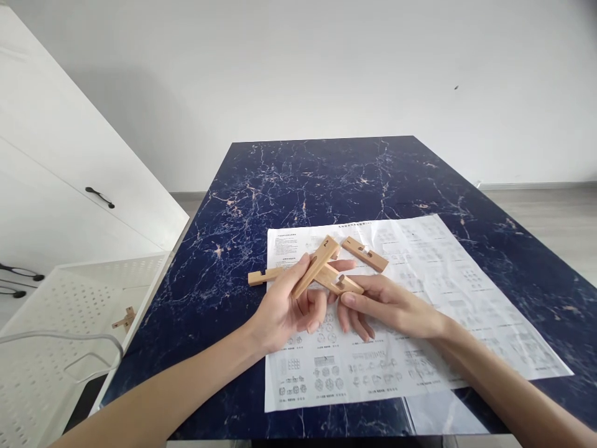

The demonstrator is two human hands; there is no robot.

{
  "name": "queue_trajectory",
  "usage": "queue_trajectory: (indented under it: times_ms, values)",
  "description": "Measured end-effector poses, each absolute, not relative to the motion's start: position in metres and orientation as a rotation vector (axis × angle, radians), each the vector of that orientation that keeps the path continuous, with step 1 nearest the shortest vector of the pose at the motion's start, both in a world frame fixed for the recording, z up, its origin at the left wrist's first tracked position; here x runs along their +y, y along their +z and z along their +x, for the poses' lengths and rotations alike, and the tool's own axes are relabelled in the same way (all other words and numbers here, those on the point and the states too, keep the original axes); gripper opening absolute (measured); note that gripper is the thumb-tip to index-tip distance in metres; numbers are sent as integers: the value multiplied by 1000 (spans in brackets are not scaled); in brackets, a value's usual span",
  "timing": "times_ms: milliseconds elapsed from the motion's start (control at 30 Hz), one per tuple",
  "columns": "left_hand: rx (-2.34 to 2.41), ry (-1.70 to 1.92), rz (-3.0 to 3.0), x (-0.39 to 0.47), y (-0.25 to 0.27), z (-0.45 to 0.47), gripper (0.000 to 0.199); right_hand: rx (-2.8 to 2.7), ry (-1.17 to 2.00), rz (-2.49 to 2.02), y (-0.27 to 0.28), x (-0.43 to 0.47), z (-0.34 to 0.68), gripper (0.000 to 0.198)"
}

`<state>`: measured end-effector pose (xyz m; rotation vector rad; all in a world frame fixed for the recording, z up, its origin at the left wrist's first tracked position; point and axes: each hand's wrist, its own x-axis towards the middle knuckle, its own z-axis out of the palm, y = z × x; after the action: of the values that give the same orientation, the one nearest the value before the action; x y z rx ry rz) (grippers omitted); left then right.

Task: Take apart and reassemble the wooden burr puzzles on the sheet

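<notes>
Wooden bar marked 2 (321, 262) lies clamped between left fingers (296, 272), crossing a notched bar (332, 284) pinched by right fingers (361, 304)

1. Carrier: dark blue marble-pattern tabletop (303, 180), with white and tan veining.
2. On it: printed paper sheet (420, 274), spread over near half, lightly creased, with rows of small diagrams.
3. On sheet, near its far edge: notched wooden bar marked 1 (365, 257), lying at a slant.
4. Across sheet's left edge: second notched wooden bar (270, 274), outer end over bare tabletop, inner end hidden.
5. At near edge: pale glossy patch (443, 414), can't tell if object or reflection.
</notes>
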<state>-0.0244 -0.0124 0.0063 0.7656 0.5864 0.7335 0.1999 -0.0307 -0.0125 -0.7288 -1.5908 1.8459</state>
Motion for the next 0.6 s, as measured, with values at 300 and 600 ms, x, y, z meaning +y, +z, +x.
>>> queue_trajectory:
  times_ms: [300, 600]
  values:
    - [513, 684, 616, -9, -2, -23, 42, -1689, 1814, -846, -9, -34, 195, 38]
    - [478, 659, 544, -3, -4, -23, 41, -1824, 1724, -974, -10, -35, 195, 40]
